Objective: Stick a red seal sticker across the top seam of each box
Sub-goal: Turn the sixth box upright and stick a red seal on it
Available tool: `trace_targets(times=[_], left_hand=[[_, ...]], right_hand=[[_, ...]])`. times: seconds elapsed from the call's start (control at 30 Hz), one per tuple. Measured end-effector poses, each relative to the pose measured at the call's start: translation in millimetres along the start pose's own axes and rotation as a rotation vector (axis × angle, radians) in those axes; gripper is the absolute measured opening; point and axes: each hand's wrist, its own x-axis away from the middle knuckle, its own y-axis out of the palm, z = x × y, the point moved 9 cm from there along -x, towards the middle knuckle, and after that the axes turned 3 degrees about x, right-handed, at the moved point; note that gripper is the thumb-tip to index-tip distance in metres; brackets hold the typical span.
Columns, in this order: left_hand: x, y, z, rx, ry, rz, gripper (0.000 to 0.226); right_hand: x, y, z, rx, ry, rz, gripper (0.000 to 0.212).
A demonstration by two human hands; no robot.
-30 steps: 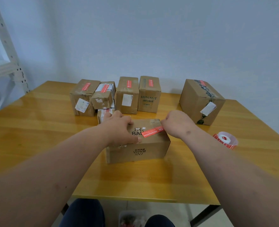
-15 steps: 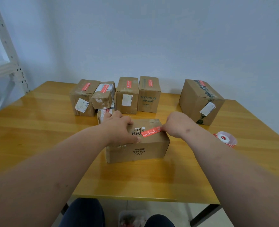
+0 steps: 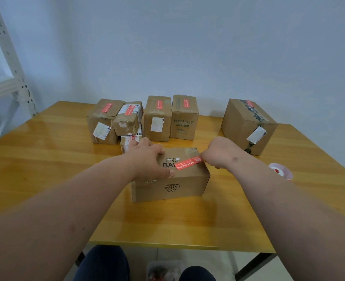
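The left hand (image 3: 147, 161) lies spread over the near-left part of the box top, fingers mostly straight and pressing down, thumb along the front edge, steadying the box rather than gripping it. The right hand (image 3: 218, 153) is curled at the box's right edge and pinches the far end of the red seal sticker (image 3: 189, 163). The INS BAHA box (image 3: 173, 187) sits near the front middle of the worktop (image 3: 46, 159). The sticker runs slantwise across its top, its left end near the printed lettering. I cannot tell from here whether that end is already stuck down, or exactly where the seam runs under the hand.

The risk, as I judge it, is a crooked or creased seal: if the right hand pulls sideways while lowering, the strip may land askew or miss the seam. If the left hand eases off, the light box could slide on the glossy wood. The pinching fingers may also catch the adhesive.

To the right, well apart from the box, lies the sticker roll (image 3: 280, 172), within reach. Just behind the left hand a small low box (image 3: 127, 141) crowds the space. Beyond it stand four sealed boxes (image 3: 157, 118) in a row, each with a red strip on top, and a larger box (image 3: 248, 126) at the far right, also sealed. A metal shelf frame (image 3: 9, 63) stands by the wall on the left.
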Motion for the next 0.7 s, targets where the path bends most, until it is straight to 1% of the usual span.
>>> trace_targets(times=[0.1,0.27,0.47,0.6,0.7], left_hand=[[1,0,1,0.006,0.0,-0.001,0.076],[1,0,0,0.01,-0.005,-0.004,0.077],[2,-1,1,0.004,-0.005,-0.009,0.077],[4,-2,2,-0.003,-0.004,-0.009,0.077],[4,-2,2,-0.003,-0.007,-0.009,0.077]], right_hand=[[1,2,-3,0.017,0.0,-0.016,0.028],[7,1,-9,0.126,-0.024,-0.021,0.032],[10,3,-15,0.173,-0.056,-0.016,0.03],[9,2,-18,0.131,-0.071,-0.03,0.03],[10,1,-16,0.052,-0.077,-0.042,0.036]])
